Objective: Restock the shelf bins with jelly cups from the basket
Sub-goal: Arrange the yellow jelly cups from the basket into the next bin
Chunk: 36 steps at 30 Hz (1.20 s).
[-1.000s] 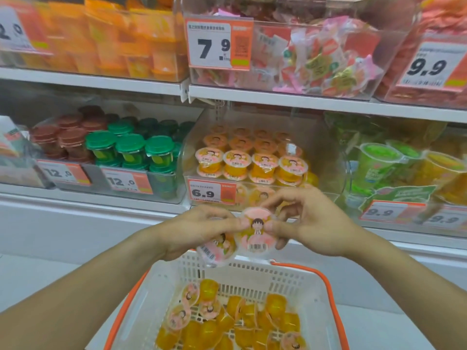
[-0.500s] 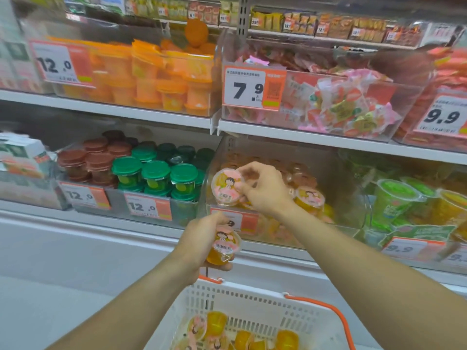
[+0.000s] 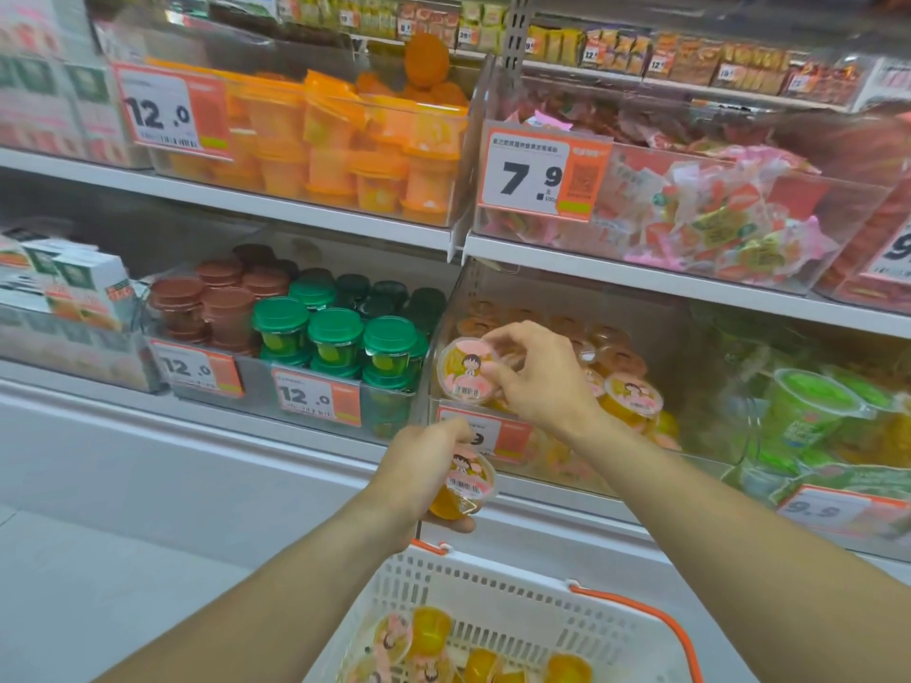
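Head view: right hand point(image 3: 537, 372) pinches a jelly cup point(image 3: 466, 371) over the clear bin point(image 3: 690, 347); left hand point(image 3: 424, 465) grips a second cup point(image 3: 468, 480) below it. Released crooked, the upper cup could topple off the stacked cups.

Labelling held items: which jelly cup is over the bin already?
The jelly cup pinched by the right hand; the left hand's cup sits below the bin front.

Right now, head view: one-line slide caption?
Right hand places a jelly cup into the shelf bin; left hand holds another cup above the basket.
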Available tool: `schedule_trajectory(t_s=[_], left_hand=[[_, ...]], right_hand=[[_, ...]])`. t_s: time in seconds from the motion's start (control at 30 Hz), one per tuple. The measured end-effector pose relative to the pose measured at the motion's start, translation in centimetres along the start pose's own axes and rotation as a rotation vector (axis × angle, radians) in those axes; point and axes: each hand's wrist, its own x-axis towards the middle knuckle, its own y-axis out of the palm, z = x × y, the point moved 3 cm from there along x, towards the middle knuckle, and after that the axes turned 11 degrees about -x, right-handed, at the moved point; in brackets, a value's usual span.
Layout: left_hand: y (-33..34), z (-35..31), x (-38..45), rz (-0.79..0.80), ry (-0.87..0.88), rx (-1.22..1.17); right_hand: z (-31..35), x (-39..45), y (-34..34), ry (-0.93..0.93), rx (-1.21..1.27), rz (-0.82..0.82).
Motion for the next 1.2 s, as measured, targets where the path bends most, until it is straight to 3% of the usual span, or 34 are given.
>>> schedule_trajectory(t_s=[0.47, 0.6, 0.7, 0.77, 0.87, 0.97, 1.07, 1.2], left_hand=[[0.7, 0.3, 0.1, 0.011, -0.007, 0.038], [0.6, 0.4, 0.0, 0.045, -0.020, -0.062], [0.8, 0.3, -0.2, 0.083, -0.020, -0.169], [1.0, 0.1, -0.2, 0.086, 0.004, -0.204], [1.6, -0.3, -0.1, 0.080, 0.145, -0.154], [2.2, -0.7, -0.8, 0.072, 0.366, 0.073], [2.9, -0.8, -1.4, 0.139, 0.453, 0.144], [3.4, -0.6, -1.4, 0.185, 0.514, 0.310]], right_hand=[[-0.7, 0.1, 0.8, 0.052, 0.048, 0.217], [-1.2, -0.5, 0.9, 0.075, 0.084, 0.239], [-1.7, -1.1, 0.3, 0.098, 0.076, 0.182], [-1.7, -1.9, -1.1, 0.084, 0.051, 0.050], [-1.4, -4.3, -3.5, 0.028, 0.143, -0.099], [-1.7, -7.0, -3.7, 0.109, 0.416, 0.218], [-2.2, -9.2, -2.7, 0.206, 0.737, 0.506], [-3.2, -9.4, -3.1, 0.224, 0.839, 0.467]])
